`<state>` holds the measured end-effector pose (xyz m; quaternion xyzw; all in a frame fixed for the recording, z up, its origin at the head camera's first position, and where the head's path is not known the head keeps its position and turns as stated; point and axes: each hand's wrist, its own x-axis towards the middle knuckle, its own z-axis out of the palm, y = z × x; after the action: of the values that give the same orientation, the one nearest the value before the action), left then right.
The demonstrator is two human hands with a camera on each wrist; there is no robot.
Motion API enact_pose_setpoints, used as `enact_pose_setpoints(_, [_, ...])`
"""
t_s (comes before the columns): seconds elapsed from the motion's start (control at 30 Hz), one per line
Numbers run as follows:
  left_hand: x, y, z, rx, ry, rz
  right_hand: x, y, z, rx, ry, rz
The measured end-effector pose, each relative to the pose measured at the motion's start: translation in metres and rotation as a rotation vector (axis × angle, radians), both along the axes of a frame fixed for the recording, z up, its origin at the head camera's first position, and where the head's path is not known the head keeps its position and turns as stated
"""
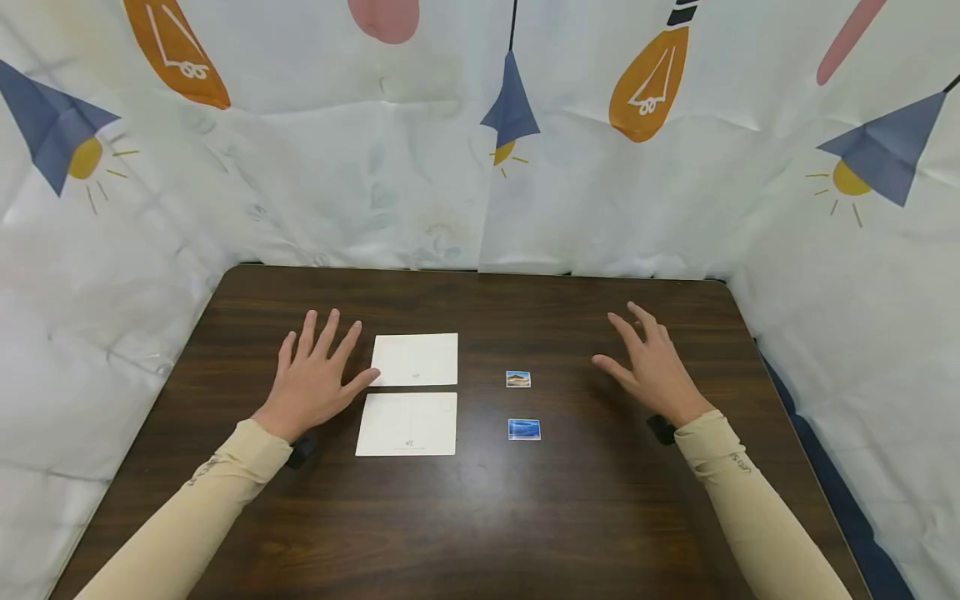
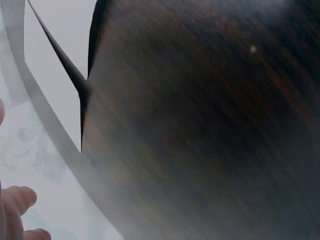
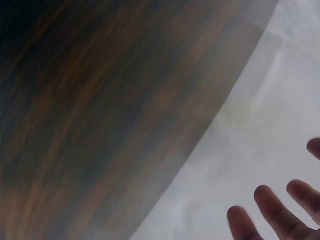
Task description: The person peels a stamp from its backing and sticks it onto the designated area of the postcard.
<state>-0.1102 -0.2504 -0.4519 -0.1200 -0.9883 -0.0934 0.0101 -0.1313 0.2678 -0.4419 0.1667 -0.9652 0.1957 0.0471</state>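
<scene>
Two white cards lie one above the other left of centre on the table: the far card point(image 1: 415, 360) and the near card point(image 1: 407, 425). My left hand point(image 1: 309, 383) is spread just left of them, its thumb tip overlapping the far card's left edge in the head view. To the right of the cards lie two small picture stamps, one with a tan and blue scene point(image 1: 518, 379) and, nearer, a blue one point(image 1: 524, 429). My right hand point(image 1: 656, 367) is to the right of the stamps, fingers spread, holding nothing. The left wrist view shows corners of both cards point(image 2: 55, 75).
The dark wood-grain table point(image 1: 480, 525) has rounded far corners. A white curtain point(image 1: 315, 183) printed with lamps and bulbs hangs behind it and along both sides. Black wrist cameras point(image 1: 662, 429) sit under both wrists at the beige sleeves point(image 1: 750, 492).
</scene>
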Motion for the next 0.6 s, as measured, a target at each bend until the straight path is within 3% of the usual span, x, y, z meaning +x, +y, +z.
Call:
enact_pose_setpoints(0.37, [-0.003,0.011,-0.015,-0.001,-0.058,-0.074,-0.003,-0.031,-0.012,-0.212,-0.069,-0.019])
enact_pose_setpoints(0.6, [-0.006,0.017,-0.020,0.044,-0.052,-0.069,-0.004,-0.048,-0.018,-0.337,-0.148,-0.014])
